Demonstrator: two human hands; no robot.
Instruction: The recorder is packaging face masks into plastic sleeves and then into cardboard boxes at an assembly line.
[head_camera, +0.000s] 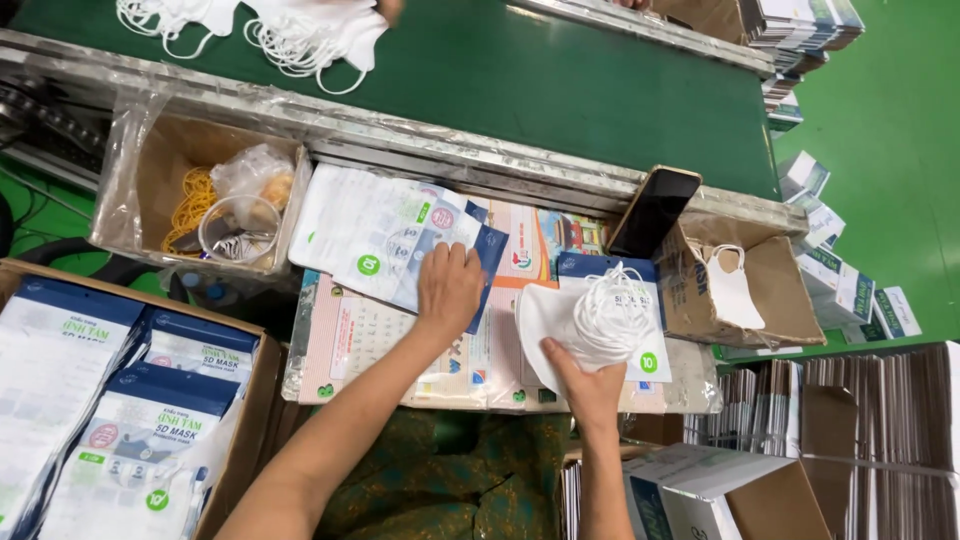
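Cluttered packing bench: mask stack (590, 320) within right-hand fingers (560, 362), pouch (385, 235) under left-hand fingers (455, 262).

A dark green conveyor belt (560, 80) with a metal frame (420, 150) runs beyond the hands. To their right, the floor (890, 120) is bright green. The light is even and bright, with soft reflections on the metal.

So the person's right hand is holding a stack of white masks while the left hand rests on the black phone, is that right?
Not quite. The head view shows the left hand resting on a mask pouch, not the black phone, which leans untouched against a cardboard box. The right hand does hold the stack of white masks.
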